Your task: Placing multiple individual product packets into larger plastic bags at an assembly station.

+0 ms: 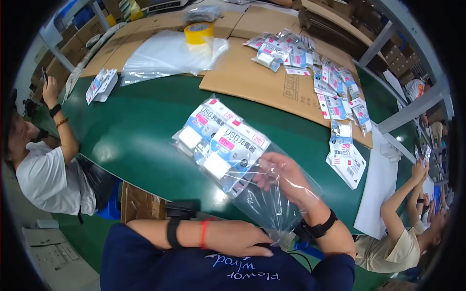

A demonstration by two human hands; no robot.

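A large clear plastic bag (264, 206) lies slantwise over the green table, in front of me. Inside it, side by side, are white, blue and pink charger packs (238, 150), each showing a white block-shaped charger. My right hand (281, 177) has its fingers curled at the packs' near right edge, closed on bag and packs. Film covers part of that hand and wrist; whether the hand is inside the bag I cannot tell. Close to my body, my left hand (238, 237) is closed at the bag's narrowed near end, its fingertips partly hidden.
Many similar packs (335, 80) lie on cardboard (252, 89) at the far right, more (347, 160) on the table's right. A small stack (102, 85) sits far left. Yellow tape (199, 33) rests on flat clear bags (155, 58). People (53, 169) sit at left and right.
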